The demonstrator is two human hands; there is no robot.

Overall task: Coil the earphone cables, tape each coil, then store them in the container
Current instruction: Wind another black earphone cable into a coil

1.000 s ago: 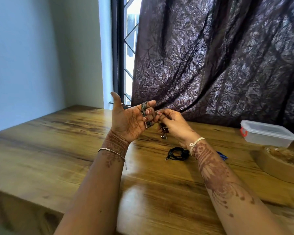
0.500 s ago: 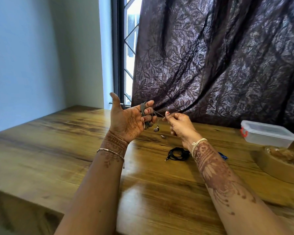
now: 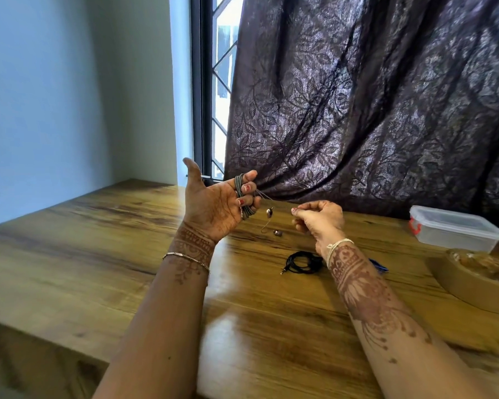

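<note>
My left hand [image 3: 213, 204] is raised palm toward me, thumb up, with a grey earphone cable [image 3: 240, 194] wound several times round its curled fingers. Two metallic earbuds [image 3: 269, 212] dangle from the free end below those fingers. My right hand [image 3: 319, 218] is to the right at about the same height, pinching the thin loose strand with thumb and fingertip. A coiled black earphone cable [image 3: 300, 263] lies on the wooden table [image 3: 98, 254] under my right wrist. A clear lidded plastic container [image 3: 455, 231] stands at the far right.
A wide roll of brown tape [image 3: 478, 280] lies at the right edge, in front of the container. A blue object [image 3: 379, 266] peeks out behind my right forearm. A dark patterned curtain [image 3: 372, 96] and a barred window close off the back of the table.
My right hand has pulled away to the right from my left fingers, drawing out the loose strand. The earbuds now hang free between the hands.
</note>
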